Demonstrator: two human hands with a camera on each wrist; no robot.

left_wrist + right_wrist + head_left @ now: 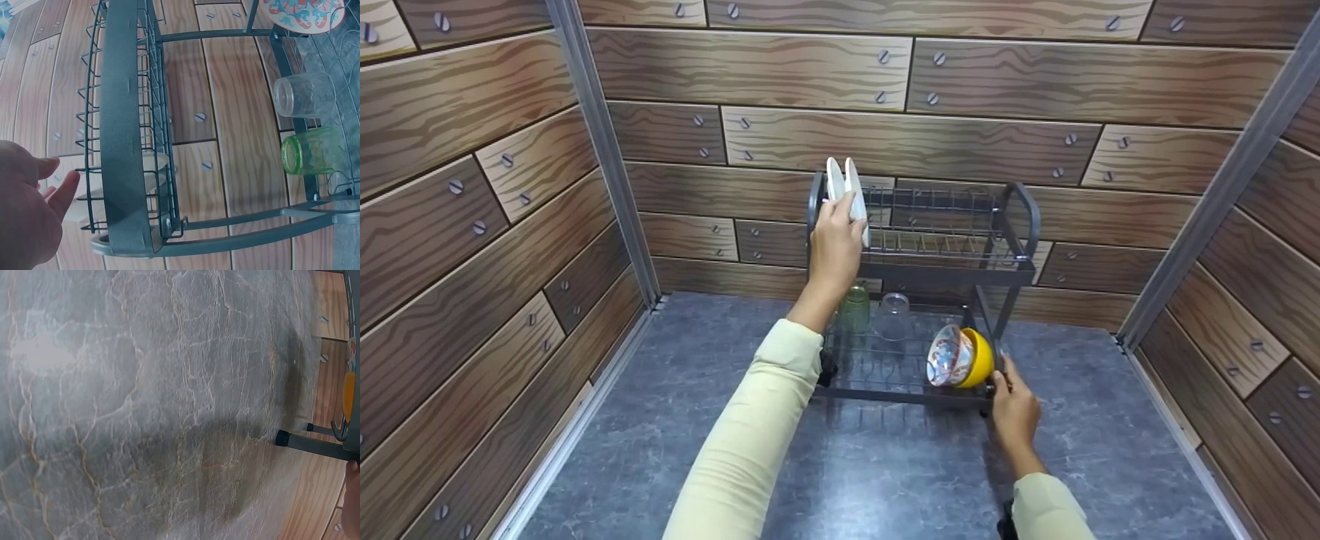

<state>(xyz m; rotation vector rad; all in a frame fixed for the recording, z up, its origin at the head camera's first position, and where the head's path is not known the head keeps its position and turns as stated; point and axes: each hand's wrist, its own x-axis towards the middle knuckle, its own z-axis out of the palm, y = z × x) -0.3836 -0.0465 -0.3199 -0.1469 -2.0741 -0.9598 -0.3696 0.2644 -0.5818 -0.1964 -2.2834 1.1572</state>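
Note:
Two white plates (pixel 855 196) stand on edge at the left end of the upper tier of a black two-tier dish rack (pixel 937 271). My left hand (pixel 834 244) is at their near edges, fingertips overlapping the right-hand plate. From the left wrist, the thumb and fingers (pixel 66 194) look loosely extended and apart, beside the plates (pixel 156 183) that reach down through the wires. My right hand (pixel 1015 409) grips the rack's lower right front corner, with its thumb against the frame. In the right wrist view only an edge of this hand (pixel 352 503) shows, at the rack's leg.
On the lower tier stand a green glass (pixel 855 309) and a clear glass (pixel 893 315). A patterned bowl (pixel 945 356) and a yellow bowl (pixel 981 358) lean on edge at its right. Wood-patterned walls (pixel 780 135) enclose the grey marbled floor (pixel 660 420).

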